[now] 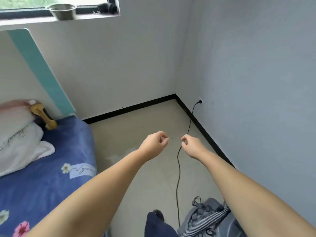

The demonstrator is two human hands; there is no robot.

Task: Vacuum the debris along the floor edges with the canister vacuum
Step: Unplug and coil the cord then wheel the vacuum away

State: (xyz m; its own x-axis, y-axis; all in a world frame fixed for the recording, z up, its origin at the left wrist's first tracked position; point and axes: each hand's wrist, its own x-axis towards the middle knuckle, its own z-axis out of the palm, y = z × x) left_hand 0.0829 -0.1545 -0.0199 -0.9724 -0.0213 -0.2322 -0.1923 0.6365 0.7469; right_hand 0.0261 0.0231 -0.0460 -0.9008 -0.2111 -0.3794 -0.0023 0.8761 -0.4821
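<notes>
The grey canister vacuum (210,206) stands on the floor at the bottom right, its striped hose (207,222) lying across it. Its black power cord (178,177) runs over the beige floor (136,134) to a wall socket (200,101) near the corner. Both my arms reach forward above the floor. My left hand (153,144) has curled fingers with thumb and forefinger meeting, and it holds nothing. My right hand (191,146) is curled the same way. The cord passes behind its fingertips, apparently on the floor. No debris is discernible along the black skirting (130,107).
A bed with a blue flowered sheet (51,168), white pillows and a yellow object (45,117) fills the left side. A metal bowl (62,11) sits on the window sill above. My dark trouser leg (155,224) stands beside the vacuum. Walls meet in the corner ahead.
</notes>
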